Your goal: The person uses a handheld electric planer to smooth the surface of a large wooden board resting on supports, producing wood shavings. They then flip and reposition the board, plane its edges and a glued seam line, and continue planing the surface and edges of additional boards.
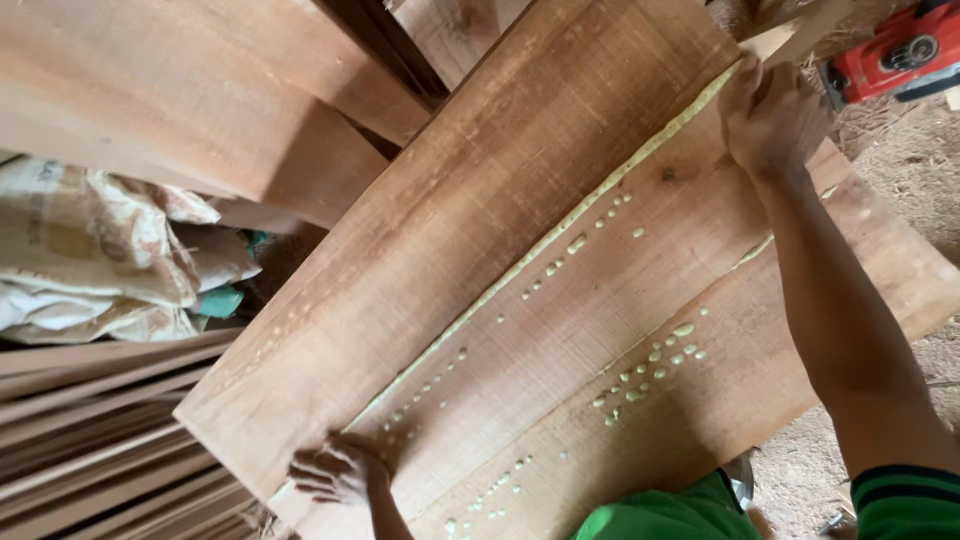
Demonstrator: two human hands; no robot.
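The left hand point(335, 472), fingers bent, presses flat on the near end of the glued boards point(560, 290) at their seam; the right hand point(770, 112) curls over the far end (holding nothing else). Yellow glue drops point(655, 360) dot the boards. A red power tool point(900, 55) is cut off at the top-right corner.

Soft, even daylight, warm tone on the wood, dark shadow gaps far left (between stacked boards), slight motion blur, no glare
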